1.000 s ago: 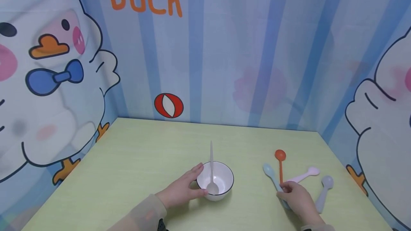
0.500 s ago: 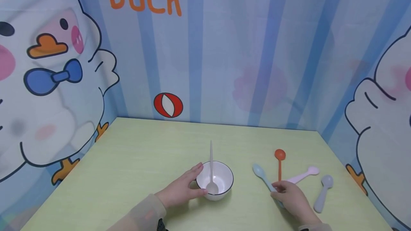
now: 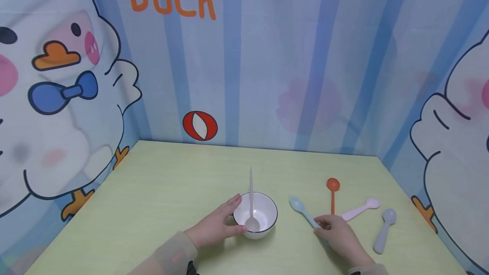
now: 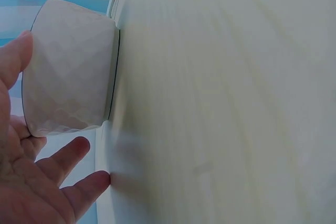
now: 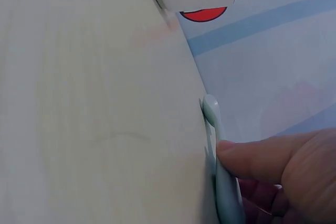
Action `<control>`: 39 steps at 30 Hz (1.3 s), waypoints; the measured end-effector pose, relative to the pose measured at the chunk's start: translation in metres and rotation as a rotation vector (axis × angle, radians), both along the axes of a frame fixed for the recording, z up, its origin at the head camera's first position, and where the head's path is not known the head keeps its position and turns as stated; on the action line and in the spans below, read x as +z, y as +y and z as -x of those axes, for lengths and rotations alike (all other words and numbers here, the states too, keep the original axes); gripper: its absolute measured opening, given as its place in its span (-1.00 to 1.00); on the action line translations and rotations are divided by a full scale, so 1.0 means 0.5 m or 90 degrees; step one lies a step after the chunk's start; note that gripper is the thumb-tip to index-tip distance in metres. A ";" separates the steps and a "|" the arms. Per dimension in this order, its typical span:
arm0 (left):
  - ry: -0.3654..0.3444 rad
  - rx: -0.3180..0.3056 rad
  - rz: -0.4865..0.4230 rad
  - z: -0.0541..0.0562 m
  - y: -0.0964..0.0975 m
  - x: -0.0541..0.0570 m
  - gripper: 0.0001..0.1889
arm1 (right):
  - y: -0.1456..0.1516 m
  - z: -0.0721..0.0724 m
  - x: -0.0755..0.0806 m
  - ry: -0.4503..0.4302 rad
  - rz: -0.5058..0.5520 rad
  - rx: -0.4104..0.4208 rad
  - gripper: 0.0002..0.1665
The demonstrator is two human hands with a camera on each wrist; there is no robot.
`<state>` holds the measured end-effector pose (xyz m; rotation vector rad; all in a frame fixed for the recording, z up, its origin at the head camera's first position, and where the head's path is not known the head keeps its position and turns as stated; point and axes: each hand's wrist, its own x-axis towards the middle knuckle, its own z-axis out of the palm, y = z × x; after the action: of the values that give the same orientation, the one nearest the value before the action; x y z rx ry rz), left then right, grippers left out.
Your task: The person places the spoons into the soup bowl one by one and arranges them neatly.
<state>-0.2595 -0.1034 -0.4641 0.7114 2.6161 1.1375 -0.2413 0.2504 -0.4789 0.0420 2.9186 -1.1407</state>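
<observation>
A white bowl (image 3: 257, 235) with a dark rim stands near the front middle of the table, and a pale spoon (image 3: 252, 223) leans in it with its handle rising past the far rim. My left hand (image 3: 215, 225) holds the bowl from its left side, thumb at the near rim and fingertips at the far left; the left wrist view shows the other fingers spread below the bowl wall (image 4: 73, 72). To the right, my right hand (image 3: 339, 234) pinches the handle of a light blue spoon (image 3: 302, 209). The right wrist view has this spoon (image 5: 228, 192) lying low along the tabletop, thumb on its handle.
An orange spoon (image 3: 333, 185) lies beyond my right hand, its handle end hidden behind the fingers. Right of it are a pink spoon (image 3: 359, 210) and a greyish purple spoon (image 3: 384, 231). Cartoon-printed cloth (image 3: 267, 54) walls the table (image 3: 172, 173) at the back and sides.
My right hand has slid the light blue spoon leftward, away from the pink and purple spoons and nearer the bowl. The left hand and the bowl have stayed in place.
</observation>
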 end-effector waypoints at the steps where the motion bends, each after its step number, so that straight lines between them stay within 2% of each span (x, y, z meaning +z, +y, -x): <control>1: 0.001 0.000 0.000 0.001 0.000 -0.002 -0.07 | -0.003 0.001 -0.001 0.003 -0.002 0.004 -0.66; 17: -0.001 0.002 -0.003 0.001 0.001 0.000 -0.07 | -0.035 0.007 -0.001 0.040 -0.026 0.046 -0.65; 24: 0.003 0.002 0.004 0.001 0.000 -0.003 -0.07 | -0.025 -0.007 0.007 0.031 -0.030 0.034 -0.53; 33: 0.007 0.002 -0.003 0.001 -0.001 -0.005 -0.07 | -0.006 -0.013 0.004 0.006 -0.029 0.008 -0.67; 39: 0.012 0.000 -0.005 0.002 -0.002 -0.007 -0.07 | 0.002 -0.013 0.003 -0.023 -0.021 0.001 -0.64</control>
<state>-0.2604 -0.1044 -0.4674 0.7265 2.6291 1.1476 -0.2345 0.2516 -0.4774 0.0605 2.9053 -1.0792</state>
